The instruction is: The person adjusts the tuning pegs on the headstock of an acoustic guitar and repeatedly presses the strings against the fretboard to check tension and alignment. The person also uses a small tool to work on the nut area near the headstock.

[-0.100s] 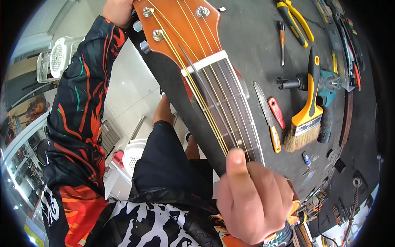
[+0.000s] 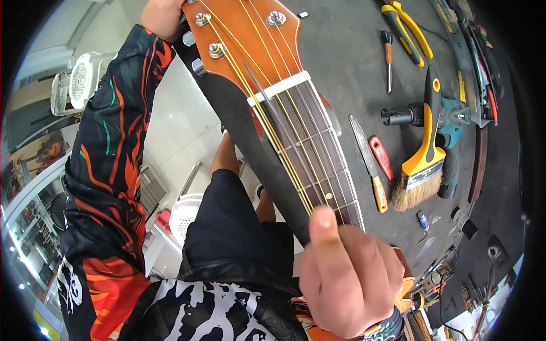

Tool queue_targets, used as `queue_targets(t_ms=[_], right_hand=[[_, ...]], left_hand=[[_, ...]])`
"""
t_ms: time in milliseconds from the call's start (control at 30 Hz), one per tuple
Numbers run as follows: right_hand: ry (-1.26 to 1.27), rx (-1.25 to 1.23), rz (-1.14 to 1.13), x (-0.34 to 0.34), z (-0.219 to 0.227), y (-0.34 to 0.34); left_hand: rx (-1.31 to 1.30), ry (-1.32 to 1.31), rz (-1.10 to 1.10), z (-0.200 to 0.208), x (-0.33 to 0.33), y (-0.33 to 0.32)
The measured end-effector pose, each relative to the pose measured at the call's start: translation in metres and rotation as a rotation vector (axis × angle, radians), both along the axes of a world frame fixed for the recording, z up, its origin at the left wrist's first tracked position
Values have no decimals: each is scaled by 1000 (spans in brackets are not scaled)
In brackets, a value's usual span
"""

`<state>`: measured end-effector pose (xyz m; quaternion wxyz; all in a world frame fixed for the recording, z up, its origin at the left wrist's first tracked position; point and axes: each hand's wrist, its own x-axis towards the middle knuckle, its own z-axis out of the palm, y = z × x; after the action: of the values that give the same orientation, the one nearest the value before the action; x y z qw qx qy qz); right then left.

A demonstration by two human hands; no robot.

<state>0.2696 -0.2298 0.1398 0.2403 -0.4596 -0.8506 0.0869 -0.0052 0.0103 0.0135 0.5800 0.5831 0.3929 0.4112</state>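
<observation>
A guitar headstock in orange-brown wood lies at the top middle, with metal tuning pegs and brass-coloured strings. Below it, the white nut crosses the top of the dark fretboard. A thin, dark, tapered file lies lengthwise over the nut among the strings, its pointed end over the headstock. My right hand is closed above the fretboard, thumb stretched along the file's near end; its grip is partly hidden. My left hand is at the headstock's left edge, fingers out of sight.
On the dark bench to the right are yellow-black pliers, a screwdriver, an orange-handled knife-like tool, a red-handled tool, a wide paintbrush and a teal power tool. A white stool stands below on the left.
My right hand and the file have shifted very slightly toward me. The whole view has moved a little, and the file looks less blurred. My left hand keeps its place.
</observation>
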Motion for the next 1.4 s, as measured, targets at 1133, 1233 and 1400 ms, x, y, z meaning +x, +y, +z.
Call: queue_targets(t_ms=[1133, 1233, 1400], right_hand=[[27, -92, -262, -15, 6, -30], [64, -100, -220, -24, -2, -7], [-10, -86, -286, -20, 9, -35]], left_hand=[[257, 217, 14, 0, 14, 8], [195, 174, 44, -3, 3, 9], [253, 162, 6, -3, 13, 15]])
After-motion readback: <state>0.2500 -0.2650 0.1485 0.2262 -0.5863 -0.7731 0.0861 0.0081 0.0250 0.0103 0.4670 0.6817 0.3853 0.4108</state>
